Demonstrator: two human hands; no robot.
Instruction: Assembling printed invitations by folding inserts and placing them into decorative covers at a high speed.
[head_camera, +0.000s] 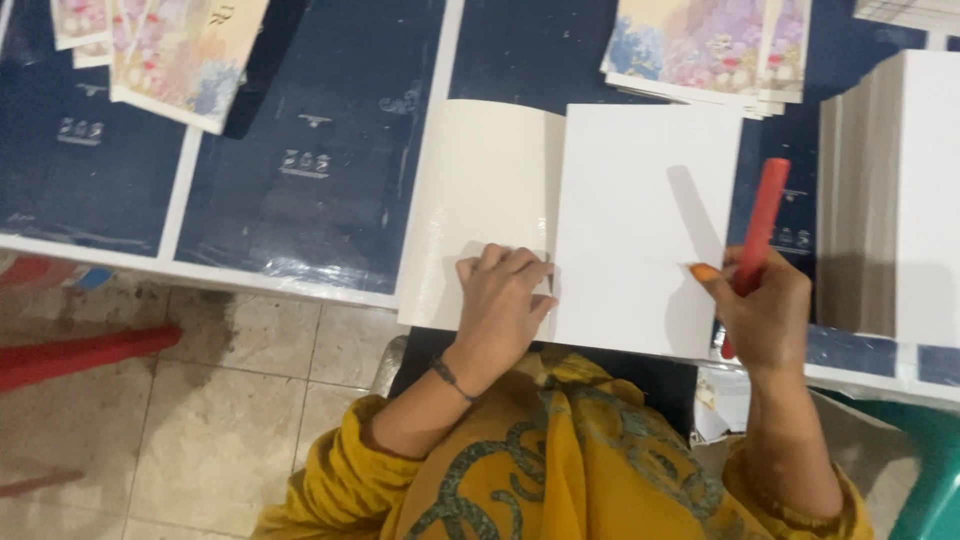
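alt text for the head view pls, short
Seen from above, a person's left hand presses on the fold of an open blank white booklet while the right hand holds a red stick at its right edge. Floral covers and a white stack lie on the table.

The red stick's (757, 235) lower end disappears inside the right hand (765, 310). Right of that hand, the white sheet stack (905, 190) is cut by the frame edge. The left hand (500, 300) covers part of the fold.
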